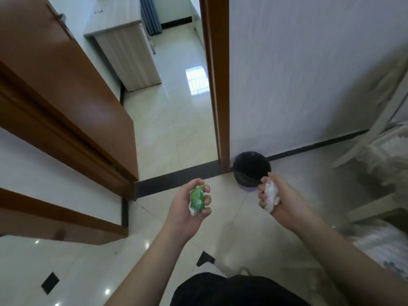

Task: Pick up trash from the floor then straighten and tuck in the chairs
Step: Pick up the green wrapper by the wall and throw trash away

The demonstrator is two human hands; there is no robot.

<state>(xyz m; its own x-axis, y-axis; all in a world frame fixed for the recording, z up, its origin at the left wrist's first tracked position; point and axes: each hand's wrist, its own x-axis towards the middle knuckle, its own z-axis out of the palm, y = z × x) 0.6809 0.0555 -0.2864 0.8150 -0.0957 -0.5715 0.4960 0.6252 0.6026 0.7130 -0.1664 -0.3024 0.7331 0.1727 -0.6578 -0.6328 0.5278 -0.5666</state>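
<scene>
We stand on a glossy cream tiled floor point(176, 133) that reflects the window light, with a dark strip running across the doorway. On our left is an open reddish-brown wooden door point(66, 89), and in front of us a brown wooden door frame point(217, 85) stands next to a pale white wall point(309, 74). Through the doorway we see a light wood-grain cabinet point(128, 58) and a grey-blue curtain point(151, 16) far behind. A small round bin with a black plastic liner point(251, 170) sits on the floor just beside the door frame, against the wall. On the right edge a white frame with pale fabric is blurred. Both our forearms reach forward above the floor. Our left hand point(189, 208) has its fingers curled around a crumpled green and white wrapper point(197, 199). Our right hand point(280, 199) grips a crumpled white paper wad point(271, 195), near the bin's rim.
</scene>
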